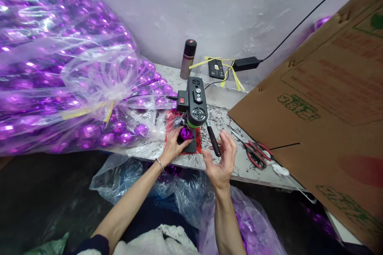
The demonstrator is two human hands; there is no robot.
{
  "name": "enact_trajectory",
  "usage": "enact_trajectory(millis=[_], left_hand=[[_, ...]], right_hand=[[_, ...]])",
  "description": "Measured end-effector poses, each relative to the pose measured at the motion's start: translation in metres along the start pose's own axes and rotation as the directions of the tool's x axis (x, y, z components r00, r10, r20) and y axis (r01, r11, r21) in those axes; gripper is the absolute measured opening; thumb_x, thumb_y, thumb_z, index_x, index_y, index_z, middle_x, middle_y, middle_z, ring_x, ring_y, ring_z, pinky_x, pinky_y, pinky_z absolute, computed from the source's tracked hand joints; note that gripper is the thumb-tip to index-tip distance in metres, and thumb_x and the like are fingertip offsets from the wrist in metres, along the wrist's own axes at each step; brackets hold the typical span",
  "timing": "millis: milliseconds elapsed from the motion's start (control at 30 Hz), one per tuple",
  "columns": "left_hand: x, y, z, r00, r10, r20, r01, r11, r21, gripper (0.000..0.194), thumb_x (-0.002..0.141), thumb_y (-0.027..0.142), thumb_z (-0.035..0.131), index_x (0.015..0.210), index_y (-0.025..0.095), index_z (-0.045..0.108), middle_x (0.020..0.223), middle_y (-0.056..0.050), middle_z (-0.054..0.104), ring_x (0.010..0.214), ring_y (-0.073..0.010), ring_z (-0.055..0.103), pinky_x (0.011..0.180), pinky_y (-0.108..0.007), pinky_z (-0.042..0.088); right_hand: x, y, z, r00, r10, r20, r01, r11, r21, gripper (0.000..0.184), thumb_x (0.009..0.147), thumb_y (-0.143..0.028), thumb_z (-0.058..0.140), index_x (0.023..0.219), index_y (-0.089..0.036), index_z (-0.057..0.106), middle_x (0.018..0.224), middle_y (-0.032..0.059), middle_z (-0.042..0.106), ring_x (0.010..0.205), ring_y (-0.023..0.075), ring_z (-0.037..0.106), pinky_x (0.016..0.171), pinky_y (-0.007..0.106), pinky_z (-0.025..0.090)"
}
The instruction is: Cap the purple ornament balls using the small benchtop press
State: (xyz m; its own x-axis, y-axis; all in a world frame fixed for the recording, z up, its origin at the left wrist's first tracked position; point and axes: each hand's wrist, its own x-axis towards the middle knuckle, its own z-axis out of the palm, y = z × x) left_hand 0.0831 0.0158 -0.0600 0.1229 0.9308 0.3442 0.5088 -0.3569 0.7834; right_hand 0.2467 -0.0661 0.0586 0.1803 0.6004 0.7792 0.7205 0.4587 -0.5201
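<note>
A small black bench drill press (197,101) stands on the worktop, with a red switch on its left side. Under its head my left hand (174,143) grips a shiny purple ball (186,133), thumb in front and fingers behind, over the dark base plate (191,147). My right hand (221,159) is beside the press's black lever handle (214,142), fingers curved and apart, thumb held off to the left. It does not close around the handle. A red sheet (170,121) lies beneath the base.
A big clear bag of purple balls (98,83) fills the left. Behind stand a spray can (188,59), a phone-like black device (216,67) and a power adapter (247,63). Red-handled scissors (259,153) lie right, beside a cardboard box (323,99). Dark shavings litter the worktop (220,117).
</note>
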Motion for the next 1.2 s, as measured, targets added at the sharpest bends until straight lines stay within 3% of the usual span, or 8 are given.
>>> enact_trajectory(millis=[67,133,200,267,500,833,1200], left_hand=[[-0.001,0.0,0.0,1.0,0.023,-0.006,-0.023,1.0,-0.005,0.062,0.094,0.054,0.078,0.143,0.02,0.061,0.137,-0.017,0.073,0.131,-0.0353,0.068,0.114,-0.054,0.052],[-0.002,0.0,0.0,0.999,0.036,-0.013,-0.036,0.999,-0.009,0.062,0.094,0.055,0.078,0.142,0.02,0.061,0.136,-0.016,0.074,0.129,-0.0351,0.07,0.111,-0.053,0.054],[-0.003,0.0,0.002,0.999,0.04,-0.023,-0.041,0.999,-0.013,0.061,0.094,0.054,0.078,0.142,0.02,0.061,0.135,-0.016,0.074,0.128,-0.0349,0.07,0.11,-0.053,0.055],[-0.004,0.0,0.003,0.998,0.042,-0.036,-0.042,0.999,-0.018,0.061,0.095,0.054,0.078,0.142,0.019,0.06,0.135,-0.017,0.074,0.127,-0.0345,0.071,0.109,-0.052,0.056],[-0.006,0.002,0.005,0.999,0.03,-0.041,-0.032,0.999,-0.032,0.06,0.094,0.052,0.079,0.142,0.02,0.061,0.133,-0.015,0.075,0.124,-0.0333,0.071,0.108,-0.05,0.056],[-0.008,0.002,0.008,0.998,0.03,-0.06,-0.031,0.999,-0.013,0.059,0.094,0.051,0.079,0.142,0.021,0.061,0.132,-0.014,0.074,0.124,-0.033,0.071,0.106,-0.05,0.055],[-0.007,-0.002,0.012,0.997,0.038,-0.072,-0.039,0.999,-0.012,0.059,0.094,0.051,0.08,0.141,0.021,0.061,0.129,-0.015,0.075,0.121,-0.033,0.072,0.105,-0.05,0.056]], right_hand=[[0.018,-0.004,0.008,0.994,-0.105,-0.027,0.107,0.992,0.071,0.04,0.099,-0.033,0.07,0.137,-0.023,0.065,0.124,0.013,0.074,0.11,0.0236,0.075,0.078,0.035,0.068],[0.029,-0.007,0.017,0.989,-0.139,-0.042,0.144,0.98,0.137,0.014,0.102,-0.026,0.062,0.113,-0.023,0.071,0.101,0.0066,0.077,0.096,0.0205,0.076,0.077,0.034,0.064],[0.029,-0.007,0.027,0.992,-0.116,-0.049,0.122,0.977,0.173,0.02,0.104,-0.019,0.054,0.088,-0.023,0.067,0.082,0.0016,0.072,0.076,0.0154,0.07,0.068,0.03,0.057],[0.02,-0.002,0.037,0.994,-0.088,-0.07,0.1,0.978,0.184,0.03,0.105,-0.017,0.048,0.077,-0.023,0.057,0.073,-0.0006,0.065,0.064,0.0125,0.062,0.061,0.029,0.048],[-0.013,0.024,0.058,0.976,-0.135,-0.17,0.164,0.971,0.172,0.038,0.111,-0.026,0.037,0.074,-0.024,0.047,0.07,-0.0036,0.059,0.059,0.0109,0.055,0.069,0.032,0.05],[-0.02,0.027,0.069,0.96,-0.115,-0.256,0.161,0.973,0.167,0.04,0.112,-0.029,0.037,0.074,-0.025,0.049,0.069,-0.0036,0.059,0.059,0.0122,0.055,0.069,0.034,0.051],[-0.027,0.035,0.072,0.958,-0.159,-0.239,0.197,0.969,0.146,0.041,0.113,-0.03,0.035,0.074,-0.024,0.048,0.068,-0.0049,0.056,0.06,0.0112,0.057,0.073,0.034,0.053]])
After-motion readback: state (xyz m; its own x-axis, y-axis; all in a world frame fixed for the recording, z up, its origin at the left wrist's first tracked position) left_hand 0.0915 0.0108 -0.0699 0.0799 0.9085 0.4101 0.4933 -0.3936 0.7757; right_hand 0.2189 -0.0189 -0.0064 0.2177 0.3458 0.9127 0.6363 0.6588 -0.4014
